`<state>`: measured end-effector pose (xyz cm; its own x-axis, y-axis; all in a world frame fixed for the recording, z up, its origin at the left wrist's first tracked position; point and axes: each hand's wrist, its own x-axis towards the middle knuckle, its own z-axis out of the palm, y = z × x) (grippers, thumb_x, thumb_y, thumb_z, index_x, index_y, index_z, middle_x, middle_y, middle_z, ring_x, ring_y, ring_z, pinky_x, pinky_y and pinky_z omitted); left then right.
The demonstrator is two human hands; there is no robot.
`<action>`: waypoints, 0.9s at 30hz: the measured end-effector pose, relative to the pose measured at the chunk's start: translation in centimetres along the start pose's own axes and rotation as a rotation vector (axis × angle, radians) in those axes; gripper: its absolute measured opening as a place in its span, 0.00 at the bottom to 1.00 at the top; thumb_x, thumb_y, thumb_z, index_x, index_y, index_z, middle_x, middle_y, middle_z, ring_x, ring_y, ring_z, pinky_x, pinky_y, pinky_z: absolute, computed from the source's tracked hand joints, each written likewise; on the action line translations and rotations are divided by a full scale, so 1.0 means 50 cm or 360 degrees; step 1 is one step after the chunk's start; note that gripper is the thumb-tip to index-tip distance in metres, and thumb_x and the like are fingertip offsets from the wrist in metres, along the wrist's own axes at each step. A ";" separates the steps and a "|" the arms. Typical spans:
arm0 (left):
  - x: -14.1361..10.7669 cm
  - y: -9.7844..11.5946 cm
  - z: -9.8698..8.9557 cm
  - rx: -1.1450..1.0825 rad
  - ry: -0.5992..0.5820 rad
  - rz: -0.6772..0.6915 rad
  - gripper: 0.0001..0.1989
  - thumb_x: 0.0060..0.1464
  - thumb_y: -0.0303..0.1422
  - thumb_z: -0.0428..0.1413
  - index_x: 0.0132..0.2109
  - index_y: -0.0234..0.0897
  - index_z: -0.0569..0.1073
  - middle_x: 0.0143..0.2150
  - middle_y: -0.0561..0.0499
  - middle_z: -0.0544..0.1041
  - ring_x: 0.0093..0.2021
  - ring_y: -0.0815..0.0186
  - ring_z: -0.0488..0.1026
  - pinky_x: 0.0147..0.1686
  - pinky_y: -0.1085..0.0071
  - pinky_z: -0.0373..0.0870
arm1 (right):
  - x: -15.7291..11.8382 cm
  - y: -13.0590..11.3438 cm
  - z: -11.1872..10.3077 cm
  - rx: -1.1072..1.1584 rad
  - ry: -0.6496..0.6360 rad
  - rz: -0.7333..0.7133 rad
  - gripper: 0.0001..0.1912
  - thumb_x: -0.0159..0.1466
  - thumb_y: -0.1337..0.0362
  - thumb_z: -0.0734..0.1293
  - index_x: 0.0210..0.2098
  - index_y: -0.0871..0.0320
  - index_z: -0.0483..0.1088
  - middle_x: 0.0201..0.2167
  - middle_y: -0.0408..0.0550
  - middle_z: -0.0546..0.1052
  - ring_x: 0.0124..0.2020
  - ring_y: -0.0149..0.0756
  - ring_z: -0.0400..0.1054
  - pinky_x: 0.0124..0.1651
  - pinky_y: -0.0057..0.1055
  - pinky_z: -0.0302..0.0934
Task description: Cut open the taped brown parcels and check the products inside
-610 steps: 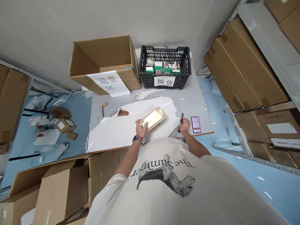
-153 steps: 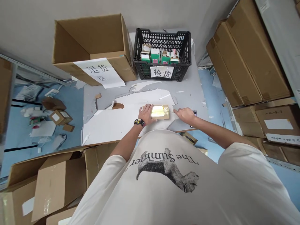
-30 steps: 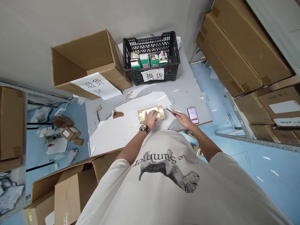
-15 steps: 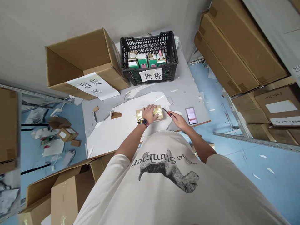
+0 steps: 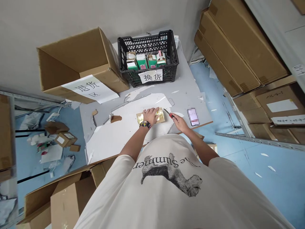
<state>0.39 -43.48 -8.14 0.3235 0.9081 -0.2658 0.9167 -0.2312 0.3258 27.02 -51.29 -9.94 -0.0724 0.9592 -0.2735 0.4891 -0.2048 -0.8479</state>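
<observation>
My left hand (image 5: 150, 116) lies spread on a flat cardboard package (image 5: 159, 114) wrapped in shiny gold-and-clear tape, pressing it down on a white sheet (image 5: 114, 135). My right hand (image 5: 179, 122) grips a red-handled box cutter (image 5: 170, 114), whose tip points at the package's right end, close to it. The tip's contact with the package is too small to tell. A smartphone (image 5: 193, 117) with a blurred screen lies to the right of my right hand. My left hand hides the package's middle.
The grey table (image 5: 188, 95) holds a black plastic crate (image 5: 147, 58) of small green-and-white boxes and an open cardboard box (image 5: 78, 68) with a paper sign. Stacked cartons (image 5: 238, 47) fill shelves on the right; loose cardboard (image 5: 66, 197) lies below the table's near edge.
My left hand has moved up onto the package's middle. The box cutter has come closer to the package's right end, and the view has drifted slightly.
</observation>
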 end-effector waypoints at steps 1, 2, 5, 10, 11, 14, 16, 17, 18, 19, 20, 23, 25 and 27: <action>-0.001 0.001 0.000 0.0019 -0.0007 0.0009 0.33 0.74 0.42 0.54 0.82 0.53 0.70 0.76 0.40 0.77 0.74 0.39 0.70 0.80 0.36 0.50 | 0.005 -0.004 0.007 0.0013 0.0038 0.0036 0.28 0.79 0.55 0.62 0.74 0.50 0.77 0.73 0.52 0.81 0.74 0.53 0.74 0.80 0.51 0.65; -0.002 0.002 0.000 0.0037 -0.0012 0.0017 0.33 0.75 0.42 0.53 0.83 0.52 0.69 0.77 0.39 0.76 0.74 0.39 0.70 0.80 0.36 0.49 | 0.011 -0.008 0.016 0.0027 0.0072 0.0080 0.28 0.78 0.53 0.63 0.73 0.49 0.78 0.71 0.52 0.82 0.72 0.54 0.75 0.78 0.52 0.67; -0.004 0.005 0.002 0.0070 -0.0014 0.0058 0.34 0.76 0.40 0.51 0.84 0.50 0.66 0.79 0.38 0.74 0.76 0.39 0.69 0.81 0.36 0.49 | 0.039 -0.027 0.048 0.0059 0.0122 0.0223 0.28 0.75 0.48 0.70 0.71 0.47 0.78 0.62 0.51 0.87 0.64 0.55 0.80 0.72 0.52 0.71; 0.001 0.002 0.009 0.0094 -0.0072 0.0163 0.35 0.78 0.40 0.46 0.86 0.38 0.64 0.82 0.33 0.70 0.78 0.38 0.67 0.81 0.40 0.53 | 0.086 -0.049 0.094 0.0101 0.0124 0.0361 0.32 0.64 0.52 0.79 0.67 0.51 0.79 0.56 0.51 0.88 0.57 0.51 0.81 0.65 0.46 0.74; 0.004 -0.001 0.009 0.0095 -0.0088 0.0182 0.35 0.78 0.40 0.45 0.86 0.35 0.64 0.82 0.32 0.69 0.78 0.38 0.67 0.80 0.41 0.54 | 0.091 -0.050 0.099 0.0112 0.0123 0.0382 0.32 0.64 0.53 0.79 0.65 0.51 0.79 0.55 0.50 0.88 0.55 0.50 0.81 0.64 0.45 0.75; 0.011 -0.011 0.010 0.0081 -0.0121 0.0228 0.36 0.79 0.40 0.44 0.85 0.32 0.64 0.82 0.29 0.70 0.78 0.37 0.68 0.80 0.43 0.55 | 0.098 -0.051 0.105 0.0118 0.0125 0.0418 0.30 0.63 0.54 0.78 0.63 0.51 0.80 0.50 0.48 0.88 0.52 0.48 0.81 0.62 0.44 0.75; 0.016 -0.017 0.007 0.0079 -0.0139 0.0251 0.36 0.78 0.39 0.44 0.86 0.33 0.63 0.81 0.29 0.71 0.77 0.38 0.69 0.79 0.43 0.57 | 0.099 -0.052 0.107 0.0114 0.0123 0.0425 0.29 0.63 0.53 0.77 0.63 0.52 0.80 0.50 0.48 0.88 0.51 0.48 0.81 0.62 0.44 0.75; 0.018 -0.020 0.005 0.0084 -0.0151 0.0261 0.36 0.79 0.39 0.44 0.86 0.34 0.63 0.80 0.29 0.71 0.76 0.38 0.70 0.79 0.43 0.59 | 0.099 -0.052 0.109 0.0114 0.0120 0.0428 0.29 0.63 0.53 0.76 0.62 0.53 0.80 0.50 0.48 0.88 0.52 0.48 0.80 0.62 0.43 0.75; 0.021 -0.022 0.003 0.0091 -0.0162 0.0271 0.36 0.79 0.39 0.44 0.86 0.34 0.62 0.80 0.28 0.71 0.76 0.38 0.70 0.78 0.43 0.60 | 0.099 -0.053 0.111 0.0113 0.0119 0.0437 0.28 0.63 0.52 0.76 0.62 0.53 0.80 0.50 0.49 0.88 0.52 0.48 0.80 0.61 0.43 0.75; 0.023 -0.023 0.001 0.0097 -0.0170 0.0279 0.36 0.79 0.39 0.44 0.86 0.33 0.62 0.80 0.28 0.72 0.75 0.37 0.71 0.77 0.44 0.61 | 0.100 -0.055 0.115 0.0111 0.0119 0.0452 0.28 0.64 0.52 0.75 0.61 0.53 0.80 0.50 0.49 0.87 0.52 0.48 0.80 0.61 0.43 0.75; 0.026 -0.024 -0.001 0.0100 -0.0176 0.0286 0.36 0.79 0.40 0.43 0.86 0.33 0.62 0.80 0.28 0.72 0.75 0.37 0.71 0.76 0.44 0.62 | 0.101 -0.057 0.119 0.0107 0.0119 0.0470 0.27 0.64 0.52 0.75 0.61 0.53 0.80 0.51 0.49 0.87 0.51 0.48 0.80 0.61 0.43 0.75; 0.031 -0.027 -0.001 0.0107 -0.0184 0.0283 0.35 0.80 0.41 0.43 0.85 0.33 0.64 0.79 0.27 0.72 0.74 0.37 0.73 0.75 0.44 0.64 | 0.101 -0.063 0.133 0.0089 0.0112 0.0507 0.25 0.67 0.53 0.72 0.61 0.53 0.80 0.50 0.49 0.87 0.51 0.48 0.79 0.61 0.43 0.75; 0.031 -0.030 0.002 0.0111 -0.0190 0.0278 0.34 0.80 0.42 0.45 0.85 0.34 0.65 0.79 0.28 0.73 0.74 0.38 0.73 0.75 0.46 0.65 | 0.097 -0.066 0.141 0.0065 0.0111 0.0496 0.24 0.69 0.54 0.70 0.62 0.53 0.79 0.50 0.51 0.87 0.51 0.49 0.79 0.62 0.44 0.74; 0.027 -0.034 0.006 0.0107 -0.0173 0.0284 0.35 0.79 0.43 0.48 0.84 0.35 0.66 0.79 0.30 0.73 0.75 0.39 0.73 0.76 0.48 0.64 | 0.090 -0.066 0.145 0.0048 0.0120 0.0474 0.23 0.70 0.54 0.69 0.62 0.53 0.79 0.50 0.52 0.87 0.51 0.50 0.79 0.63 0.45 0.74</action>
<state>-0.69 -41.96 -9.31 0.5023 0.8086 -0.3064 0.8549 -0.4112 0.3162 18.77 -47.70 -11.66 0.1357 0.8676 -0.4784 0.4531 -0.4837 -0.7488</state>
